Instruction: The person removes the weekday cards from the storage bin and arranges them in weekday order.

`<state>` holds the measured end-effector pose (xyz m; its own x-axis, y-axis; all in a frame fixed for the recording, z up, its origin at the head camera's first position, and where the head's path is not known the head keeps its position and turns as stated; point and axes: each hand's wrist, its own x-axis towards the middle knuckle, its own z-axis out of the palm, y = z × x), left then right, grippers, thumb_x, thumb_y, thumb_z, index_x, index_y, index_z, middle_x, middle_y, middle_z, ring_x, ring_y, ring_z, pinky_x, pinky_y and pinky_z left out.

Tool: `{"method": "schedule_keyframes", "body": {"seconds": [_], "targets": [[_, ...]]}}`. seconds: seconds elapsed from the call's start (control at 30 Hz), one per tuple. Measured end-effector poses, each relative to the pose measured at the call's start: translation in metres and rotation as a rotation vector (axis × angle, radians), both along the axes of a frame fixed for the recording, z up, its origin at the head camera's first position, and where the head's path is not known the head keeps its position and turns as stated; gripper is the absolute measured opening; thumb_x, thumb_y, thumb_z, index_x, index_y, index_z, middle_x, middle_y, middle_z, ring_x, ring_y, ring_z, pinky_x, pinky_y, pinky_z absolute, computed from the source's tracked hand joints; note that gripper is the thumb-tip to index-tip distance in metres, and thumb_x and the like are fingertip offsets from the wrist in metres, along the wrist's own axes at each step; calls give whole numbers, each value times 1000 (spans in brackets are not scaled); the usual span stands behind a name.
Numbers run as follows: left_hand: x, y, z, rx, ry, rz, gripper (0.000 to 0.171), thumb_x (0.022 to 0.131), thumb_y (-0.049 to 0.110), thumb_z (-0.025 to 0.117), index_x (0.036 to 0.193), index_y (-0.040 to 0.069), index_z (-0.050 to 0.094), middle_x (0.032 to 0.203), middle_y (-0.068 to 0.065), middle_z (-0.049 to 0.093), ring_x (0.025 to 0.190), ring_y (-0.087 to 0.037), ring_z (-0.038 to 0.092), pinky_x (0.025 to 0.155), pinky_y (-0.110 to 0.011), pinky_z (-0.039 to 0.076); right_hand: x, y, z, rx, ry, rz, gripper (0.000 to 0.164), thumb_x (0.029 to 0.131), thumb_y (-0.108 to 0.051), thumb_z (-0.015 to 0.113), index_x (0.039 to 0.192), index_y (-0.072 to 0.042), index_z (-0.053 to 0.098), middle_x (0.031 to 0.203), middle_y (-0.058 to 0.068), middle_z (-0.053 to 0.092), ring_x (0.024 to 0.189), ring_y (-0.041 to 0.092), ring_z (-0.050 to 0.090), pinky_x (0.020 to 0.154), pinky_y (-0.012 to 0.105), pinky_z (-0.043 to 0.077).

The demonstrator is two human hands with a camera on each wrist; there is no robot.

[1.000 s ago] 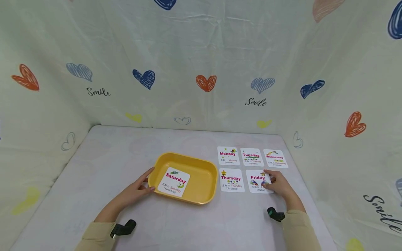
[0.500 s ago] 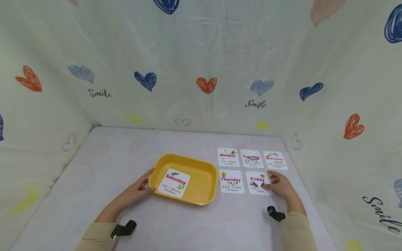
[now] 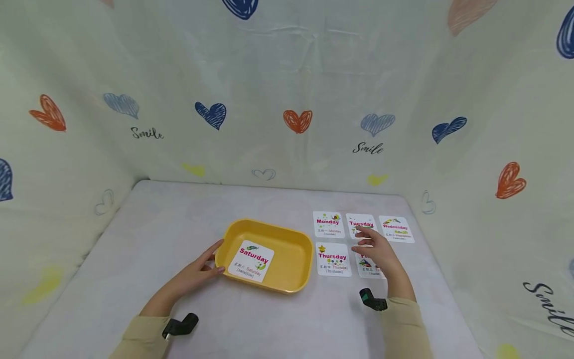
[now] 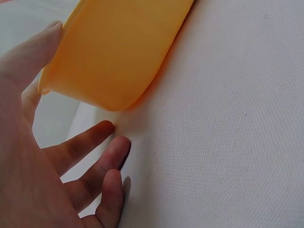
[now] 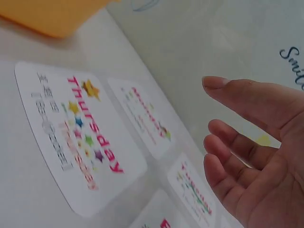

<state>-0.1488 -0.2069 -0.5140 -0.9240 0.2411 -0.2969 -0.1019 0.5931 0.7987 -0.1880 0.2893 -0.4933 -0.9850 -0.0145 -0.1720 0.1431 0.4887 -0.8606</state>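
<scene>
Right hand (image 3: 378, 249): holds nothing; fingers parted and loosely bent, raised above Friday (image 3: 369, 269), fingertips reaching in front of Tuesday (image 3: 355, 220).
Left hand (image 3: 197, 271): grips the left end of the tray (image 3: 289, 259), thumb and forefinger at the rim, remaining fingers spread below.
Table (image 3: 269, 329): white, flat; probably awkward for getting a nail under anything lying on it.
Tray: yellow, shallow, left of the rows; best steadied from its left end so that it does not skate.
Back row: Monday (image 3: 329, 224), Tuesday, Wednesday (image 3: 396, 229), left to right, apart from one another.
Near row: Thursday (image 3: 334, 259), then Friday (half hidden by fingers); a low pass could nudge either, so a high wrist is the safer course.
Saturday (image 3: 251, 261): one card, face up in the tray, toward its left end; reading slightly askew.
Saturday's right edge: faces bare tray floor, likely the easiest side to lift (nail first, then thumb); a light pinch should suit, since thin card may bend.
</scene>
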Motion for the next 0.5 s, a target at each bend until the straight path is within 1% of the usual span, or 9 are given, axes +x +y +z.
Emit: {"method": "schedule_keyframes", "body": {"seconds": [0.17,0.3,0.37,0.43,0.5], "targets": [[-1,2,0,12,4,-12,79,91,37,68,155,26,24,130,-17,49,87,-21,53,80,-40,43,-1,-33,10,-81,42,43,65,86,-10,74,145,-9,45,131,15,53,111,30,53,85,32,49],[-1,3,0,9,2,-5,79,91,37,69,155,26,25,131,-18,49,85,-21,53,80,-40,43,-1,-58,18,-149,64,95,64,85,-11,75,143,-10,47,131,18,53,113,34,53,85,30,50],[-1,3,0,6,2,-3,80,90,38,69,155,26,25,132,-18,49,85,-21,53,80,-41,43,-1,-68,20,-176,72,124,64,86,-9,75,143,-8,47,131,20,52,113,36,53,84,29,51],[-1,2,0,9,4,-4,80,90,38,69,155,26,24,132,-18,49,85,-21,53,80,-41,43,-3,-79,19,-190,73,152,63,87,-6,73,143,-4,46,130,21,52,113,39,52,84,30,52],[-1,1,0,12,5,-6,80,91,37,69,155,26,24,132,-18,49,85,-21,53,80,-41,43,-5,-90,19,-207,72,176,62,86,-4,72,143,-3,46,130,22,52,111,38,54,83,31,52]]}}
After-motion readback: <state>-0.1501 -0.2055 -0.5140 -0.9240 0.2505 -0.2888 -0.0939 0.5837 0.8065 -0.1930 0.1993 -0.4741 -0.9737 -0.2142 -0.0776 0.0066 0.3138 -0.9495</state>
